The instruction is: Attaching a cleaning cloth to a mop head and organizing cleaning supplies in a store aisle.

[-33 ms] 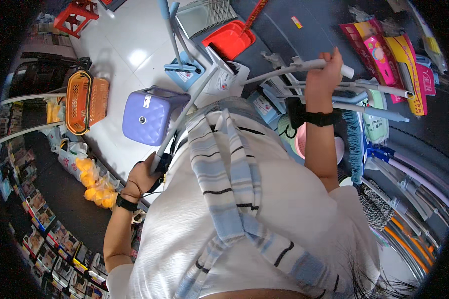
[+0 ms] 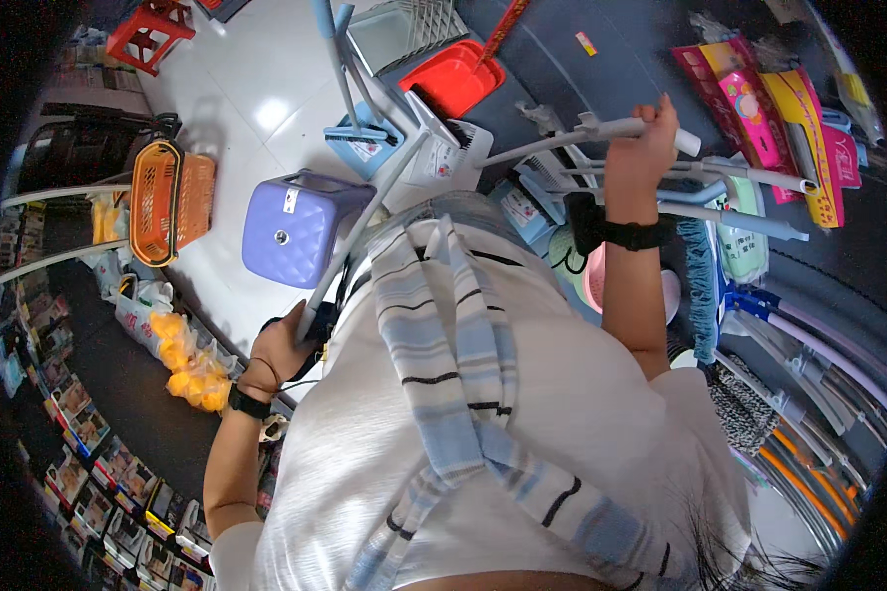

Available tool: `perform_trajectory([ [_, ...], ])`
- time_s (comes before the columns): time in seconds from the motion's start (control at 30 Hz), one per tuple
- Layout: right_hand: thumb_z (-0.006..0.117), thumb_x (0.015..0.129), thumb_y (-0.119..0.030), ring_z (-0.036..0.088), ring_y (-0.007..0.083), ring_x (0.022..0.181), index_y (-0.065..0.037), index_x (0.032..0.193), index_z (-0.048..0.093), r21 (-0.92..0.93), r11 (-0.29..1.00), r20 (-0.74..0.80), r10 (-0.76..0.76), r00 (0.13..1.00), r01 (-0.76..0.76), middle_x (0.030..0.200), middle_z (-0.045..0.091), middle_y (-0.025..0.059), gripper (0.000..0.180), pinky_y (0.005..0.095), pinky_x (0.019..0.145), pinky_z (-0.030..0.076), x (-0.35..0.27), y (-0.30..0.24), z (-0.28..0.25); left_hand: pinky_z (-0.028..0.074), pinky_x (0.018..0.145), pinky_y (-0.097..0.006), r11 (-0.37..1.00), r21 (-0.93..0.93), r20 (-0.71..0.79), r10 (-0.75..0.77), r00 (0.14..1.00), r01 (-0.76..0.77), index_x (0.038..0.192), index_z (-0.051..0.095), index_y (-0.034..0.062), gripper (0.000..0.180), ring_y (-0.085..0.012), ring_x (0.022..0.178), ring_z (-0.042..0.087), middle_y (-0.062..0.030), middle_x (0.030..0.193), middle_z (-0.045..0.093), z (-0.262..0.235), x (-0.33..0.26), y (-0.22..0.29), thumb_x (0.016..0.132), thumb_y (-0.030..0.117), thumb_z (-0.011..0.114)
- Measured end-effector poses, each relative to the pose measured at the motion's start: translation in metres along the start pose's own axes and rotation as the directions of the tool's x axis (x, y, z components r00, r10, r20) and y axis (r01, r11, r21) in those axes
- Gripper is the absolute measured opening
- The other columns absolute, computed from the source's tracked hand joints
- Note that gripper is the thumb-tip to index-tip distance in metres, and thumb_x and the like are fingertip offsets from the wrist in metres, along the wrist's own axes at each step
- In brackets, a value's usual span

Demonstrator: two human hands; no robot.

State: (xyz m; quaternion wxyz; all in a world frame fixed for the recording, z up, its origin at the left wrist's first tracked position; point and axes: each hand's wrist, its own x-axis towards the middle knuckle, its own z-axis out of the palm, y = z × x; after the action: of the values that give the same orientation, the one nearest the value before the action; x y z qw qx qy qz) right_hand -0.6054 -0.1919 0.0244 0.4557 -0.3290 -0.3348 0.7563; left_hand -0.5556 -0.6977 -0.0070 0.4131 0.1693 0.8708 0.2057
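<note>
My left hand (image 2: 284, 350) is closed around the upper end of a light grey broom handle. The broom (image 2: 379, 202) slants away from me, and its dark-bristled head rests over a white dustpan (image 2: 453, 163). On the right, my right hand (image 2: 644, 150) is wrapped round the thick white grip at the end of the dustpan's long handle, with one finger sticking up. The dustpan is low in front of my legs, its label facing up. A blue dustpan set (image 2: 365, 143) stands just beyond the broom's head.
A purple stool (image 2: 291, 236) stands left of the broom, near an orange basket (image 2: 172, 207). Beyond lie a red dustpan (image 2: 453, 79) and a red stool (image 2: 151, 34). Long-handled cleaning tools and a blue mop (image 2: 698, 286) crowd my right side; packaged goods (image 2: 759, 128) hang past them.
</note>
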Motion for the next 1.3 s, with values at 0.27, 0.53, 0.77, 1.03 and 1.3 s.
perform_trajectory([
  [0.27,0.058,0.083,-0.011,0.043,0.0122,0.059,-0.009,0.070,0.044,-0.074,0.993,0.068,-0.087,0.994,0.092,0.059,0.042,0.0012,0.018,0.0280,0.062,0.038,-0.002,-0.006,0.000,0.048,0.066,-0.043,0.910,0.407,-0.009,-0.089,0.996,0.085,0.128,0.043,0.0077,0.058,-0.0360,0.075,0.060,-0.0195,0.080,0.062,-0.034,-0.011,0.023,0.075,0.024,0.058],
  [0.53,0.057,0.083,-0.012,0.043,0.0129,0.057,-0.009,0.069,0.043,-0.103,0.984,0.127,-0.130,0.983,0.143,0.059,0.043,0.0012,0.020,0.0287,0.062,0.039,-0.003,-0.014,0.014,0.048,0.070,-0.042,0.997,0.071,-0.053,0.027,0.998,-0.023,0.126,0.043,0.0049,0.061,-0.0385,0.080,0.060,-0.0247,0.086,0.061,-0.043,-0.001,0.041,0.070,0.014,0.062],
  [0.77,0.057,0.083,-0.012,0.044,0.0137,0.061,-0.010,0.071,0.042,0.032,0.996,0.098,-0.086,0.991,0.083,0.060,0.043,0.0015,0.020,0.0283,0.064,0.039,0.003,-0.026,0.019,0.048,0.067,-0.040,1.000,-0.017,-0.064,0.020,0.998,-0.021,0.125,0.045,0.0052,0.058,-0.0377,0.077,0.061,-0.0239,0.082,0.062,-0.014,0.015,0.031,0.070,0.013,0.061],
  [1.03,0.058,0.083,-0.013,0.045,0.0138,0.061,-0.009,0.074,0.043,0.060,0.997,0.073,-0.060,0.995,0.056,0.061,0.043,0.0016,0.018,0.0287,0.064,0.039,0.007,-0.022,0.018,0.047,0.066,-0.042,0.997,-0.059,-0.034,0.057,0.998,-0.058,0.130,0.039,0.0110,0.063,-0.0368,0.075,0.060,-0.0220,0.083,0.061,0.009,0.015,0.010,0.070,0.002,0.055],
  [1.3,0.057,0.083,-0.013,0.046,0.0133,0.064,-0.008,0.079,0.046,-0.078,0.996,0.009,-0.053,0.999,0.053,0.063,0.044,0.0021,0.013,0.0291,0.066,0.040,0.003,-0.018,0.020,0.045,0.062,-0.044,0.906,0.408,0.058,-0.151,0.987,0.115,0.135,0.032,0.0146,0.068,-0.0351,0.072,0.058,-0.0179,0.079,0.060,0.023,0.034,0.013,0.071,0.003,0.054],
])
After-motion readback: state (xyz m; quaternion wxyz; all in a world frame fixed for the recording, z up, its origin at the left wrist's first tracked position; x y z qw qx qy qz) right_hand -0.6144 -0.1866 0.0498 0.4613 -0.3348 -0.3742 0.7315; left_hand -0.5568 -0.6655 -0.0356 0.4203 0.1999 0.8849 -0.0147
